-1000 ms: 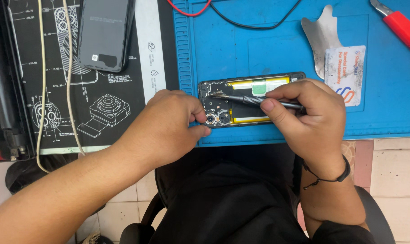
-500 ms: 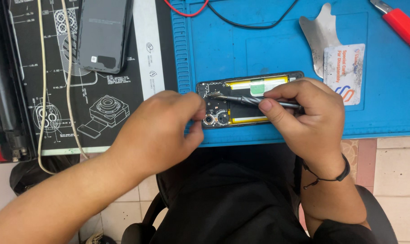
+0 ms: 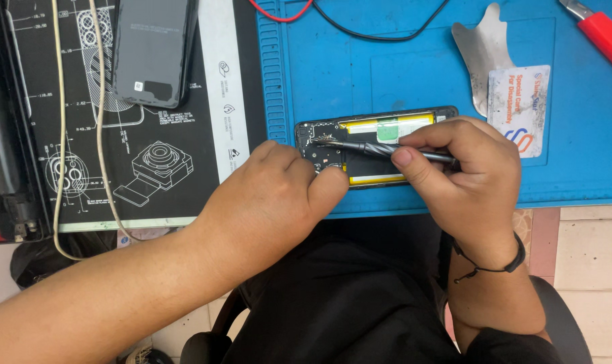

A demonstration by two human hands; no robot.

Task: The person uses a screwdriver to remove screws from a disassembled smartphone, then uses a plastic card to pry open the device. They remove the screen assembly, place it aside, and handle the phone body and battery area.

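An opened phone (image 3: 360, 128) with its back off lies on the blue work mat (image 3: 400, 67), showing a yellow battery and a dark circuit board. My right hand (image 3: 464, 175) grips a thin dark screwdriver (image 3: 366, 147), its tip resting on the board near the phone's left end. My left hand (image 3: 272, 195) rests at the mat's near edge, its thumb and fingers pressed against the phone's left end, steadying it.
A dark phone back cover (image 3: 154, 50) lies on a black printed mat (image 3: 137, 168) to the left. A metal pry tool (image 3: 484, 54), a white card (image 3: 518, 108), a red-handled tool (image 3: 606, 34) and red and black wires (image 3: 360, 23) lie on the blue mat. A white cable (image 3: 60, 135) runs down the left.
My left hand has shifted slightly down and left along the phone's end, uncovering more of the board. The screwdriver tip has stayed on the board.
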